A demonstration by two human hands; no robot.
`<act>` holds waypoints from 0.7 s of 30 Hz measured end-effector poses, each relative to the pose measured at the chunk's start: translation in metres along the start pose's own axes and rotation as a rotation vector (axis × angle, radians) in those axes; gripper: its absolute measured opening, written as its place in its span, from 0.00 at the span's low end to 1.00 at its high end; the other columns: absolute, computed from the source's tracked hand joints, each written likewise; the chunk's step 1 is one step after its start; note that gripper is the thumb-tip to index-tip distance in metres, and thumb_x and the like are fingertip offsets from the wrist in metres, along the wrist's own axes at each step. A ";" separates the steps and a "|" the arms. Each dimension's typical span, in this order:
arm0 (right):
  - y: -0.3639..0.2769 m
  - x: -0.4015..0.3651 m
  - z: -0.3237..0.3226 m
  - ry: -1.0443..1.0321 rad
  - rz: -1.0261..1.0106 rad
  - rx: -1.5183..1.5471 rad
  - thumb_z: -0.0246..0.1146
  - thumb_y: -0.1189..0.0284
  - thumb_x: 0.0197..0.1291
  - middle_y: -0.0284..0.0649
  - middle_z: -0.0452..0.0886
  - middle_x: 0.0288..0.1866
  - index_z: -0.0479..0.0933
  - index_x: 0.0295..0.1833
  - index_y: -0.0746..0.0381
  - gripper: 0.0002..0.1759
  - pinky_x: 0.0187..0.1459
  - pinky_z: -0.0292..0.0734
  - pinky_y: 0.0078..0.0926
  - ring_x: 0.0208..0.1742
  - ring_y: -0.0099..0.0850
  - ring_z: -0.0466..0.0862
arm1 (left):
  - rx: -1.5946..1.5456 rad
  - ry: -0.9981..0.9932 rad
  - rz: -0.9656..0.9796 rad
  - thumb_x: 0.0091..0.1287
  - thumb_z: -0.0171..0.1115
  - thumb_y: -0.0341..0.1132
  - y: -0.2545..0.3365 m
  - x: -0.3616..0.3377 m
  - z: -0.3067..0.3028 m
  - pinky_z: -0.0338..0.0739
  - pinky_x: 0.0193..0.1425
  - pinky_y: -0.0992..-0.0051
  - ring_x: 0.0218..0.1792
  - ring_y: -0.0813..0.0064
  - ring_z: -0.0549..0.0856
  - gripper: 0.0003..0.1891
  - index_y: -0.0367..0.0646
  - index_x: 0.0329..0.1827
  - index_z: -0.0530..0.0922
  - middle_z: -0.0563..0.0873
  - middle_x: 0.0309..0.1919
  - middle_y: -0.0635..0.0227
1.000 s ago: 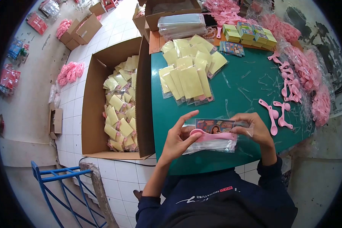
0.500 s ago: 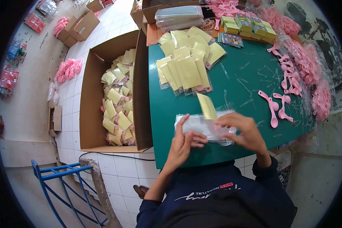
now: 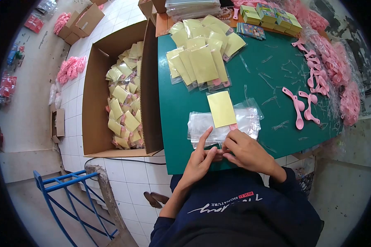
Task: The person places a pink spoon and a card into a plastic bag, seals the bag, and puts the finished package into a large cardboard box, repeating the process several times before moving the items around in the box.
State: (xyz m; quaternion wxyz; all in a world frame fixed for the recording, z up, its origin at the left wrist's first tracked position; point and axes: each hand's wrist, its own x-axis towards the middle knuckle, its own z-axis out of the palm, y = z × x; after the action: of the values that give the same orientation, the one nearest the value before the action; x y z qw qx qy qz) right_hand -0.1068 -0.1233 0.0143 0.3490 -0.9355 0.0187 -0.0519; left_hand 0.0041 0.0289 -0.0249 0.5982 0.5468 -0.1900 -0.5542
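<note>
A yellow card [image 3: 221, 109] lies over a stack of clear plastic bags [image 3: 200, 123] at the near part of the green table, with a bit of pink showing at its lower right corner. My left hand [image 3: 198, 161] is at the near edge of the bags, thumb and lower fingers closed on a clear bag's end, index finger stretched out along the plastic. Against it, my right hand [image 3: 249, 153] pinches the same end with bent fingers. The fingertips meet there and partly hide what lies between them.
Finished-looking packets with yellow cards [image 3: 202, 61] pile up farther back. Left stands a cardboard box [image 3: 88, 103] full of similar packets. Pink spoons [image 3: 294, 109] and bagged pink pieces [image 3: 334, 66] lie right. Card stacks [image 3: 266, 24] stand behind; a blue metal frame [image 3: 66, 181] is at lower left.
The yellow card, tilted up by my right hand before, now lies flat on the bags. My right hand has moved left and down to meet my left hand at the near edge.
</note>
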 end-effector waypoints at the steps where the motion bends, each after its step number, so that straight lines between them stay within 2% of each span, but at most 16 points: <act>1: -0.001 0.000 0.002 -0.006 -0.009 -0.038 0.66 0.74 0.47 0.41 0.70 0.37 0.72 0.36 0.63 0.12 0.41 0.71 0.34 0.40 0.40 0.74 | -0.070 -0.004 -0.023 0.73 0.45 0.29 0.000 0.000 0.000 0.79 0.51 0.73 0.43 0.71 0.85 0.29 0.47 0.74 0.46 0.85 0.38 0.57; 4: -0.002 -0.001 0.007 -0.018 -0.062 -0.140 0.66 0.74 0.48 0.40 0.70 0.36 0.72 0.36 0.63 0.11 0.41 0.69 0.34 0.39 0.38 0.74 | -0.217 -0.025 -0.052 0.72 0.48 0.28 0.002 0.003 -0.002 0.80 0.49 0.74 0.41 0.73 0.85 0.30 0.47 0.74 0.47 0.86 0.35 0.60; 7: -0.001 -0.001 0.010 -0.038 -0.156 -0.200 0.66 0.73 0.48 0.39 0.70 0.35 0.72 0.36 0.62 0.11 0.41 0.68 0.32 0.39 0.36 0.73 | 0.063 0.011 0.035 0.70 0.50 0.26 0.002 0.008 -0.001 0.80 0.47 0.75 0.40 0.74 0.85 0.31 0.46 0.73 0.48 0.86 0.34 0.60; 9: 0.001 0.000 0.008 -0.058 -0.191 -0.224 0.66 0.74 0.48 0.39 0.71 0.35 0.72 0.36 0.62 0.11 0.43 0.68 0.31 0.40 0.35 0.74 | 0.134 0.124 0.083 0.69 0.51 0.25 -0.003 0.007 0.006 0.79 0.45 0.77 0.39 0.75 0.85 0.31 0.45 0.73 0.49 0.86 0.35 0.59; 12: 0.017 0.000 -0.028 -0.283 -0.243 0.278 0.63 0.72 0.53 0.39 0.71 0.34 0.72 0.34 0.60 0.07 0.47 0.68 0.31 0.42 0.37 0.74 | 0.080 0.176 0.120 0.69 0.52 0.25 0.003 0.007 0.010 0.79 0.44 0.78 0.38 0.76 0.85 0.30 0.44 0.72 0.52 0.86 0.36 0.59; 13: 0.027 -0.002 -0.048 -0.366 -0.151 0.455 0.63 0.72 0.54 0.38 0.71 0.32 0.73 0.36 0.59 0.06 0.46 0.69 0.31 0.42 0.36 0.75 | 0.032 0.177 0.123 0.69 0.52 0.25 0.004 0.006 0.011 0.79 0.44 0.79 0.38 0.76 0.85 0.29 0.43 0.71 0.53 0.86 0.36 0.59; 14: 0.048 -0.008 -0.070 -0.295 -0.129 0.550 0.68 0.74 0.49 0.37 0.73 0.31 0.72 0.35 0.60 0.10 0.38 0.70 0.27 0.35 0.33 0.76 | 0.059 0.153 0.113 0.69 0.51 0.26 0.002 0.006 0.009 0.79 0.44 0.79 0.39 0.77 0.85 0.25 0.42 0.69 0.57 0.86 0.37 0.60; 15: 0.071 -0.012 -0.093 -0.081 -0.229 0.470 0.66 0.76 0.51 0.39 0.75 0.30 0.73 0.36 0.61 0.08 0.37 0.71 0.27 0.34 0.31 0.77 | 0.084 0.128 0.104 0.70 0.51 0.26 -0.001 0.006 0.006 0.78 0.44 0.80 0.39 0.77 0.85 0.23 0.41 0.67 0.61 0.86 0.37 0.60; 19: 0.076 -0.037 -0.105 0.240 0.101 -0.073 0.63 0.79 0.49 0.43 0.73 0.42 0.70 0.47 0.61 0.17 0.44 0.71 0.29 0.41 0.38 0.76 | 0.296 0.043 0.048 0.71 0.48 0.28 0.006 0.003 0.001 0.78 0.44 0.81 0.41 0.77 0.85 0.13 0.35 0.56 0.74 0.86 0.39 0.61; 21: 0.077 -0.041 -0.110 0.388 0.247 -0.349 0.61 0.80 0.48 0.45 0.72 0.47 0.69 0.52 0.61 0.22 0.47 0.71 0.31 0.45 0.41 0.75 | 0.201 0.061 0.063 0.72 0.48 0.28 0.009 0.003 0.003 0.77 0.45 0.81 0.43 0.78 0.84 0.12 0.33 0.52 0.76 0.86 0.41 0.60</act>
State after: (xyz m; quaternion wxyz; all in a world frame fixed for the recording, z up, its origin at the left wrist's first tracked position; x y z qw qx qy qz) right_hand -0.1595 -0.2498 0.0433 0.1761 -0.9446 0.2078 -0.1832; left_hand 0.0066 0.0228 -0.0178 0.5629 0.6144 -0.2435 -0.4963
